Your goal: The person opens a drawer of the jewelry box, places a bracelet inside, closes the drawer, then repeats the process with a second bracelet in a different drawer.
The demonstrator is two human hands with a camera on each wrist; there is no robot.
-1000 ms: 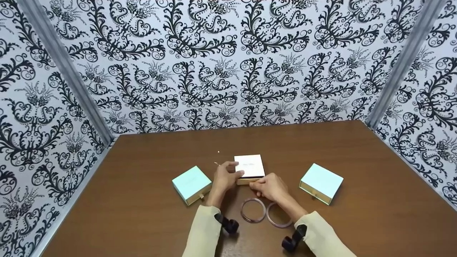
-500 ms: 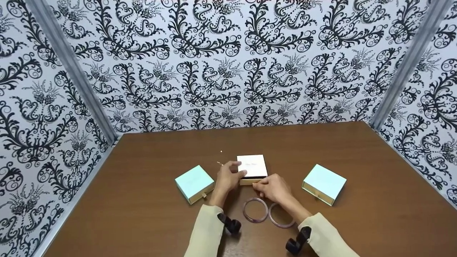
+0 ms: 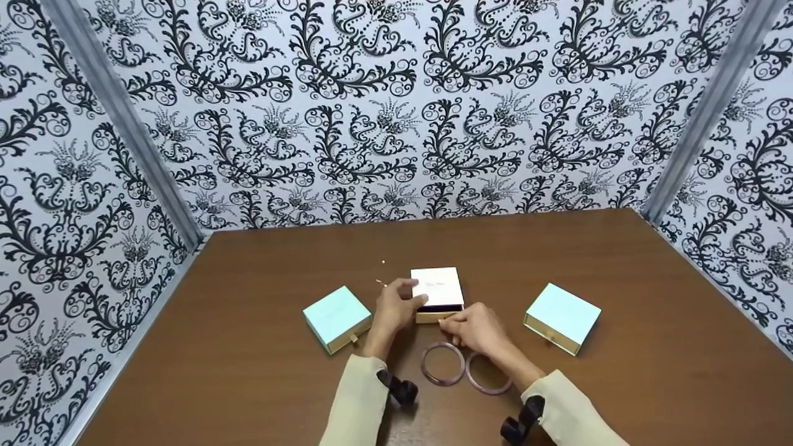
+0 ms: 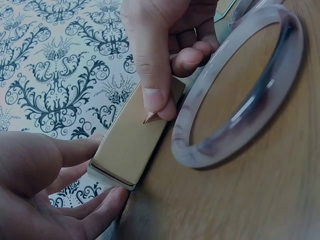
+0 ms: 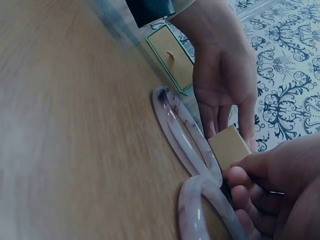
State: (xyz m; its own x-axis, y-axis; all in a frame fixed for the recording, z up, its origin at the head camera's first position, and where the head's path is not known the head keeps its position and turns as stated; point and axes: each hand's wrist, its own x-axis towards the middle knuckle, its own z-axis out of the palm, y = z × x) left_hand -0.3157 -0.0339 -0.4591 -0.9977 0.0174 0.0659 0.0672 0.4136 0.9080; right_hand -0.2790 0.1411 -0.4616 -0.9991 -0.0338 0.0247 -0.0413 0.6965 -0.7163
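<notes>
A white drawer box point(image 3: 437, 285) lies at the middle of the brown table point(image 3: 619, 266). My left hand point(image 3: 414, 295) grips its left side, thumb on the lid and fingers along the tan drawer front point(image 4: 132, 145). My right hand point(image 3: 447, 321) pinches the small pull tab point(image 4: 150, 117) on that front between thumb and forefinger. Two translucent purple-tinged bangles point(image 3: 443, 364) point(image 3: 489, 376) lie flat just in front of the box, under my right wrist; one of these bangles point(image 4: 240, 95) nearly touches the drawer front. In the right wrist view, my left hand point(image 5: 225, 85) reaches the drawer front point(image 5: 229, 146).
A mint drawer box point(image 3: 336, 318) sits to the left and another mint box point(image 3: 562, 317) to the right, each with a tab facing me. Patterned walls point(image 3: 396, 124) close the table on three sides. A tiny speck point(image 3: 383, 262) lies behind the boxes.
Both hands stay at the white box in the same grips. Only the head view has shifted slightly.
</notes>
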